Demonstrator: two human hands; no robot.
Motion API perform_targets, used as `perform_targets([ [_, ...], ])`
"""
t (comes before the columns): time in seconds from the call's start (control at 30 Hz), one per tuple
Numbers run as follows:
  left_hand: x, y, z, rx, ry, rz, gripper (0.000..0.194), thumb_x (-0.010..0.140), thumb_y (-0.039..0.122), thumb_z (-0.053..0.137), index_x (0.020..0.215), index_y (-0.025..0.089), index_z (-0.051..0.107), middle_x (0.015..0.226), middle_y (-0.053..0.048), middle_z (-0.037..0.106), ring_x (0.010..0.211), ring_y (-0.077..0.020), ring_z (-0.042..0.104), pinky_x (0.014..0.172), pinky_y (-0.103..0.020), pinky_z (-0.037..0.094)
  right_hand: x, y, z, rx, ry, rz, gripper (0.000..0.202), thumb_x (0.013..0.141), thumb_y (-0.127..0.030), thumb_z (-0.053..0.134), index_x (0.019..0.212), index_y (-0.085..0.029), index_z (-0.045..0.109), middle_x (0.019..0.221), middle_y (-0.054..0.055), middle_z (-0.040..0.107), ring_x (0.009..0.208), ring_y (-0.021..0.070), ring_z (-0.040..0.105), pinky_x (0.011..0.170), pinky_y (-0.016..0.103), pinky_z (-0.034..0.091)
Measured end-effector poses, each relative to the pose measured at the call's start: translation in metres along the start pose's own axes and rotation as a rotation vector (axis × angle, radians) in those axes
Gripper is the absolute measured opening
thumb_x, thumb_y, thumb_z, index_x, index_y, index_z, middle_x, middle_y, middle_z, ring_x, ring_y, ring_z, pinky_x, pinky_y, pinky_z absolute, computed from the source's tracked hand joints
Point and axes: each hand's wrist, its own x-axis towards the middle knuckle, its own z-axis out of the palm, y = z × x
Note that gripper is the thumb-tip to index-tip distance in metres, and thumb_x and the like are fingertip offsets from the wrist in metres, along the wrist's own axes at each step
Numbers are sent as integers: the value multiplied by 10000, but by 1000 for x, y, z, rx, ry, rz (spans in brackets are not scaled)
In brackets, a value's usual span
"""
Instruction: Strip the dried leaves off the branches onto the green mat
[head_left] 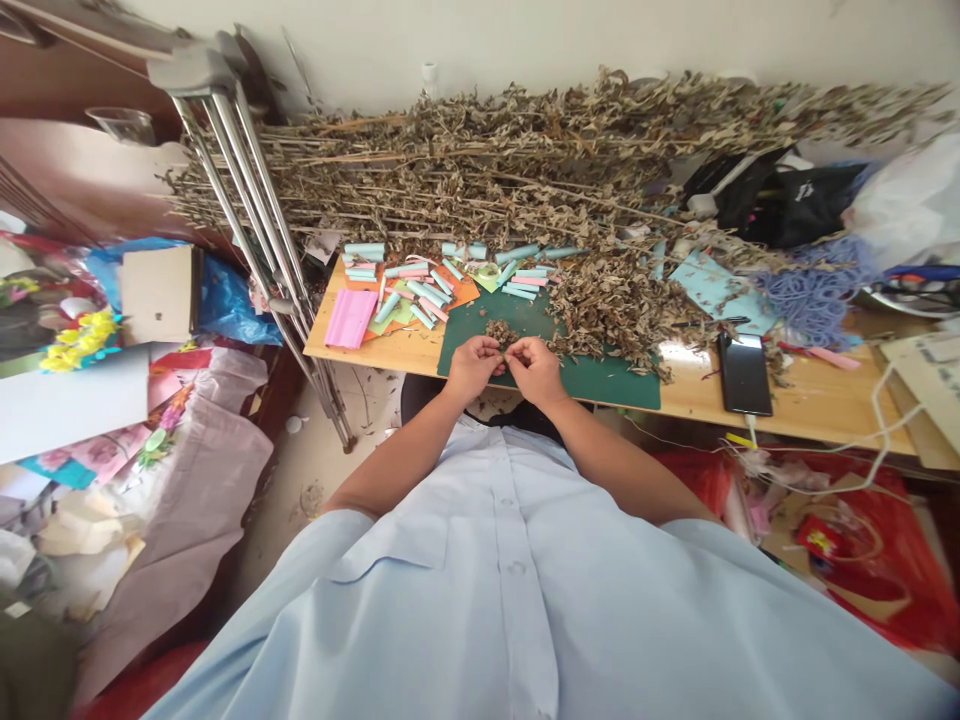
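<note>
My left hand (474, 367) and my right hand (535, 368) meet fingertip to fingertip over the front edge of a green mat (615, 380). Both have their fingers pinched together around something too small to make out. Just beyond them lies a small heap of crumbled dry leaves (504, 332). A larger pile of dried leaves (622, 305) covers the mat's right part. Blue and pink paper rolls (427, 292) are scattered at the left, beside a folded pink sheet (351, 317).
Long dried plant stalks (465, 165) line the wall. Metal crutches (255, 200) lean at the table's left end. A black phone (745, 375) with a cable lies on the wooden table (686, 385) at the right, near purple string (814, 292).
</note>
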Motion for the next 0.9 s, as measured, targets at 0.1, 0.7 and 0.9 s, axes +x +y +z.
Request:
perform_targets([
  [0.1, 1, -1, 0, 10, -14, 7, 239, 766, 87, 714, 974, 136, 607, 722, 20, 658, 596, -98, 659, 615, -230, 560, 0, -1, 0, 16, -3, 25, 137, 828, -352, 645, 867, -239, 577, 781, 23, 695, 675, 184, 647, 681, 357, 557],
  [0.7, 0, 2, -3, -48, 19, -33, 305, 742, 217, 818, 941, 137, 600, 708, 1, 674, 588, -123, 680, 619, -266, 591, 5, 12, 1, 85, 39, 80, 150, 820, -342, 658, 897, -244, 574, 808, 18, 704, 723, 195, 673, 688, 353, 554],
  [0.9, 2, -1, 1, -50, 65, -24, 287, 746, 248, 830, 910, 135, 623, 698, -3, 671, 615, -134, 694, 633, -271, 600, 2, 11, 2, 16, 28, 53, 145, 849, -361, 644, 914, -246, 583, 844, 24, 711, 759, 197, 673, 719, 359, 558],
])
